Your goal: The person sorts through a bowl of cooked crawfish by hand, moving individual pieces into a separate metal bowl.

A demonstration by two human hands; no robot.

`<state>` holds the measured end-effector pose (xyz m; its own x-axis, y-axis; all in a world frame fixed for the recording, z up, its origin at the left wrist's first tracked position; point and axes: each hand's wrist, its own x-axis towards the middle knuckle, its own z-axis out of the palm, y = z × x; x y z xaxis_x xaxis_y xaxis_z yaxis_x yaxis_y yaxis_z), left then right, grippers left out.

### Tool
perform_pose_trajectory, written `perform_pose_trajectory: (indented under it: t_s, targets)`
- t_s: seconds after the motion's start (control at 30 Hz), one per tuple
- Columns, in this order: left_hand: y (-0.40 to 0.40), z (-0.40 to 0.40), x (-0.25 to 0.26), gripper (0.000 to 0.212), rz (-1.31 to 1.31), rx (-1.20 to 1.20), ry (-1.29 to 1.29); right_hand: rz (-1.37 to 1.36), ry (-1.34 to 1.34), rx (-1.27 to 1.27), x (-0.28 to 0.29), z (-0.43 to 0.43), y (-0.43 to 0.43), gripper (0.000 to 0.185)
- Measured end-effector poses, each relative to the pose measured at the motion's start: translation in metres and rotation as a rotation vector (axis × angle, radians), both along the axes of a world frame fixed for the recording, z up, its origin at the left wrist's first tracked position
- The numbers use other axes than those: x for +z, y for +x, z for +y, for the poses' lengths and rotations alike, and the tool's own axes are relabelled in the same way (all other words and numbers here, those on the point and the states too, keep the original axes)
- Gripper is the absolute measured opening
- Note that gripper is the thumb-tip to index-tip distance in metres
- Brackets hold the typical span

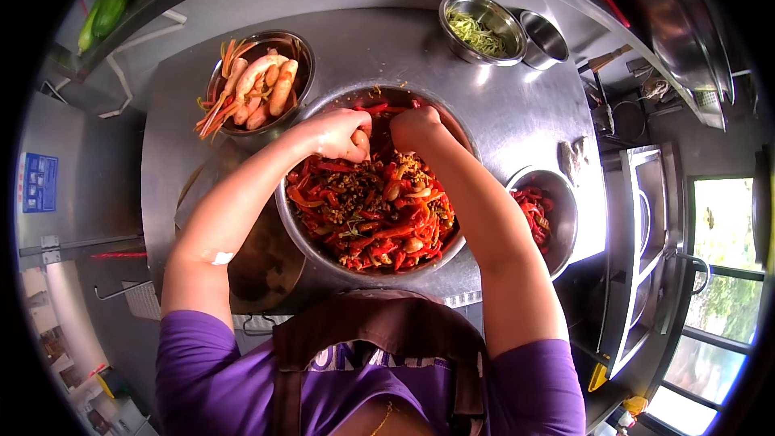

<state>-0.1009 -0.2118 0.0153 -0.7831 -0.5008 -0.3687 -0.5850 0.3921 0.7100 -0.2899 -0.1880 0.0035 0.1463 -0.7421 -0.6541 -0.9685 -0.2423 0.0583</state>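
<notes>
A large steel bowl (284,218) stands in front of me, full of a mix of red chili pepper pieces (393,230) and dark brown crumbly seasoning (345,194). My left hand (342,135) reaches into its far side with the fingers curled down at the mix. Just to the right, also inside the bowl, my right hand (416,129) is bent into a fist-like shape. The two hands are slightly apart. My wrists and the mix hide most of the fingertips, so what lies in either grasp is unclear.
A steel bowl of pale, finger-shaped pickled vegetables (266,85) stands far left. Shredded green vegetable (475,33) fills another bowl beside a small steel pot (545,42). Red peppers (533,212) sit in a bowl at right. A round wooden chopping board (266,266) lies left.
</notes>
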Motion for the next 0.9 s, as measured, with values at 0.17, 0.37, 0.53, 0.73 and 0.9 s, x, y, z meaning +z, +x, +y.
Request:
perform_pose_trajectory:
  t_s: [0.17, 0.37, 0.53, 0.73, 0.9]
  targets:
    - [0.000, 0.017, 0.021, 0.029, 0.039, 0.061, -0.130, 0.147, 0.071, 0.106, 0.020, 0.001, -0.007, 0.036]
    - [0.011, 0.041, 0.045, 0.023, 0.185, 0.137, -0.383, -0.181, -0.049, 0.045, 0.057, 0.037, -0.036, 0.053]
    - [0.017, 0.049, 0.077, 0.038, 0.166, 0.131, -0.434, -0.456, -0.192, -0.168, 0.076, 0.070, -0.052, 0.046]
    - [0.032, 0.048, 0.126, 0.040, 0.536, 0.274, -0.091, -0.822, -0.474, -0.272, 0.109, 0.101, -0.053, 0.040]
    - [0.038, 0.045, 0.123, 0.033, 0.680, 0.247, 0.044, -1.260, -0.684, -0.608, 0.148, 0.121, -0.052, 0.041]
